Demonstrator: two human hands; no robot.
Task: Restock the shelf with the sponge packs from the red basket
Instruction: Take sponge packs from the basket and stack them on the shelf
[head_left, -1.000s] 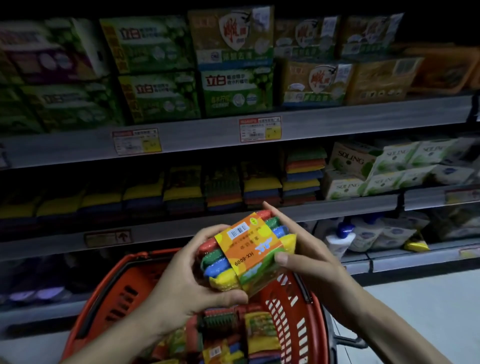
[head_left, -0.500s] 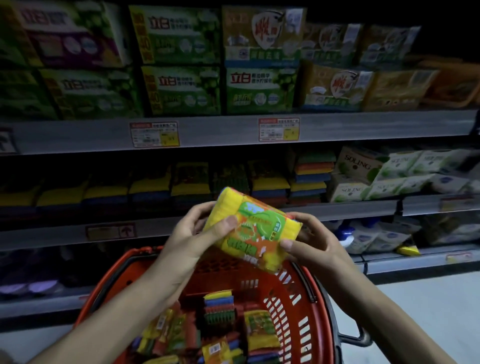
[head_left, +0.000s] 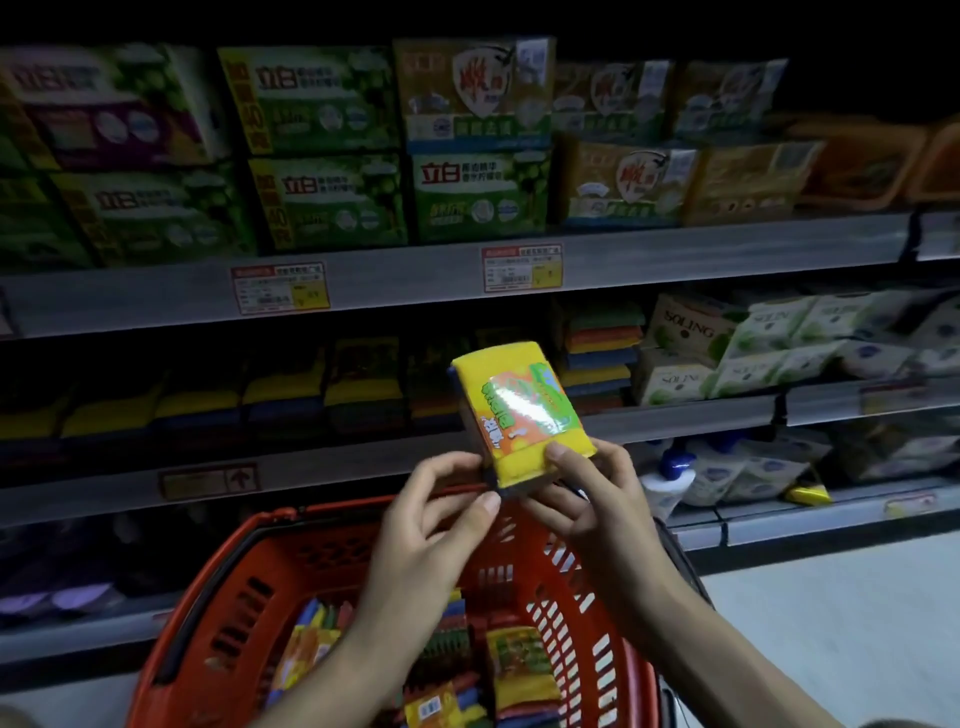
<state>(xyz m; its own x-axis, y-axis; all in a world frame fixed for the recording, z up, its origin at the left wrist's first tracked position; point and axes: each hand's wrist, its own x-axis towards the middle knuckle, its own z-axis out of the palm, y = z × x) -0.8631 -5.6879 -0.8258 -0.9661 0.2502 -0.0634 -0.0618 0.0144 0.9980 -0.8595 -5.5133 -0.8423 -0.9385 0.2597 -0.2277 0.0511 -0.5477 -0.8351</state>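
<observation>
A yellow sponge pack (head_left: 519, 410) with a glossy green and orange label stands tilted above the red basket (head_left: 218, 587). My left hand (head_left: 441, 512) pinches its lower left corner and my right hand (head_left: 587, 493) grips its lower right edge. The pack's top points at the middle shelf (head_left: 363, 457), where rows of stacked sponge packs (head_left: 285, 387) sit in the dark. Several more sponge packs (head_left: 519, 670) lie in the basket's bottom.
The top shelf (head_left: 415, 275) carries green and orange soap boxes (head_left: 483, 192) with price tags (head_left: 522, 267) on its rail. White Soling packs (head_left: 691, 353) stand right of the sponges. Refill pouches (head_left: 727, 467) fill the lower right shelf. Pale floor (head_left: 831, 623) lies at right.
Both hands have lifted the sponge pack up and toward the middle shelf, turning it from lying crosswise to standing lengthwise. The view has shifted slightly closer to the shelves.
</observation>
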